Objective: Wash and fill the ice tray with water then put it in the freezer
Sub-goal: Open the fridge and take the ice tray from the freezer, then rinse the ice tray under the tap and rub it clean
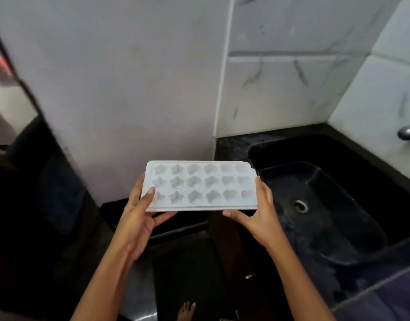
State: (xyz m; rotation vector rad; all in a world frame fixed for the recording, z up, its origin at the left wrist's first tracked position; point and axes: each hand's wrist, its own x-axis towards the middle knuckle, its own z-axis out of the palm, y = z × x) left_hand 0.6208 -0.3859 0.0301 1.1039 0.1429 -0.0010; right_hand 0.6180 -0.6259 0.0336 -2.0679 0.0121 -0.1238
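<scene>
A white ice tray (200, 185) with star-shaped and rounded cells is held level in the air, left of the sink. My left hand (135, 220) grips its left end, thumb on the top face and fingers underneath. My right hand (257, 220) holds the right end, with the thumb under the near edge and the fingers along the side. The black sink (322, 205) lies to the right of the tray, its drain (300, 206) showing. Whether the cells hold water is unclear.
A chrome tap (409, 132) juts from the tiled wall at the far right. A white wall stands right behind the tray. The dark counter (231, 147) wraps the sink. My bare foot (186, 310) shows on the floor below.
</scene>
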